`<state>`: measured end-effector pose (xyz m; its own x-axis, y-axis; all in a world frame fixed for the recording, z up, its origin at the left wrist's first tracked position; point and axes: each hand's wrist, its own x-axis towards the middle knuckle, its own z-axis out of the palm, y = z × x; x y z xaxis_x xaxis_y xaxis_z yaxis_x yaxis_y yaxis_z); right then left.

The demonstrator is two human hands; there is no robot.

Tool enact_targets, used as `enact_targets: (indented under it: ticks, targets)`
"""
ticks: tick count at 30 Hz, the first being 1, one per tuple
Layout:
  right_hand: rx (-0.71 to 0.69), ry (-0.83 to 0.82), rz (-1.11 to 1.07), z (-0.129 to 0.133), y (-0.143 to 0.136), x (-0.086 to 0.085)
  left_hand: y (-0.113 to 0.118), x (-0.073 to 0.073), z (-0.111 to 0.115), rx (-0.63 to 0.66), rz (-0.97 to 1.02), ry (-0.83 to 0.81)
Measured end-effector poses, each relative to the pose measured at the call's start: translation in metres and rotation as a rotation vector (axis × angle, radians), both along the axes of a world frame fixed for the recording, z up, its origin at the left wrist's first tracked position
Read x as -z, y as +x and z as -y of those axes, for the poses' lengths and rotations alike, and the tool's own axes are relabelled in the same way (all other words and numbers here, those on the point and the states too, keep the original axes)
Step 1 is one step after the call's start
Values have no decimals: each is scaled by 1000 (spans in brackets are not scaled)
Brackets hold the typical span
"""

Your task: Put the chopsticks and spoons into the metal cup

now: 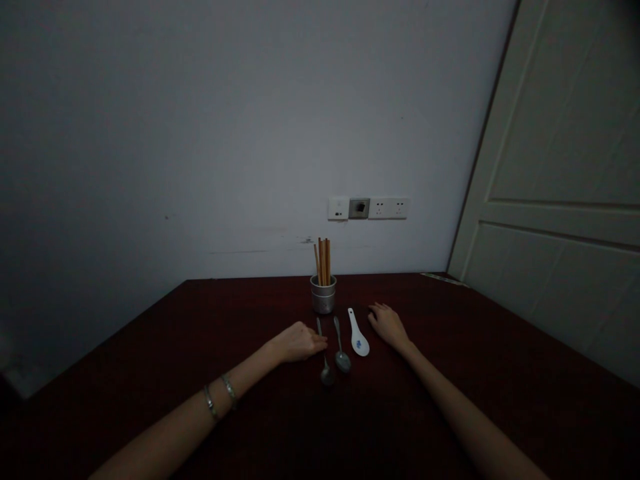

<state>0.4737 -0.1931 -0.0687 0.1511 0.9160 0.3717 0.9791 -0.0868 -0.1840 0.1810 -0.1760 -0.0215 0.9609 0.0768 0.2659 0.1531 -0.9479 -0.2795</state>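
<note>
- Our leftmost spoon (pixel 327 377) lies on the bench (pixel 235 307), left hand (pixel 299 341) across its handle; we cannot tell whether those fingers grip or merely touch.
- We seem to be handling it; lifting would call for a firm pinch.
- Beside it lie a second metal spoon (pixel 343 361) and a white spoon (pixel 359 342).
- Our right hand (pixel 390 327) rests empty, fingers loosely apart.
- Behind, the metal cup (pixel 323 300) of chopsticks (pixel 324 263) limits forward reach.

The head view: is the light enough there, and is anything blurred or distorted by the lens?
Head view: dim overall, the red-brown table nearly black at bottom centre; head view: the white soup spoon stands out clearly; head view: no obvious motion blur on left hand or right hand, though the picture's edges look stretched.
</note>
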Motion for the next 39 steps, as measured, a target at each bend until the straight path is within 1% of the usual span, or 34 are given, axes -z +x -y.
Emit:
enact_targets:
  ticks: [3, 8, 11, 15, 19, 24, 28, 30, 32, 34, 36, 39]
  targets:
    - [10, 3, 11, -1, 0, 1, -2, -1, 0, 45, -45, 60]
    - [22, 3, 21, -1, 0, 1, -7, -7, -2, 32, -6, 53]
    - [21, -6, 14, -1, 0, 1, -8, -18, -4, 51, 73, 19]
    - [35, -14, 0, -2, 0, 3, -6, -40, -5, 62, 232, -62]
    - [26, -19, -2, -3, 0, 2, 0, -65, 0, 31, 361, -226]
    - [15, -11, -2, 0, -1, -1, 9, -95, 17, -65, 514, -490]
    - [15, -4, 5, 1, -2, -2, 15, -115, 27, -166, 678, -726]
    - [8, 2, 12, 1, -2, -2, 18, -122, 29, -180, 741, -816]
    - [3, 3, 23, 1, -2, -3, 21, -127, 30, -166, 780, -880]
    - [2, -3, 32, 1, -2, -3, 24, -127, 30, -166, 806, -939]
    - [7, -9, 34, 1, -3, -5, 28, -124, 27, -187, 828, -994]
    - [14, -12, 35, 3, -4, -7, 31, -114, 21, -228, 843, -1082]
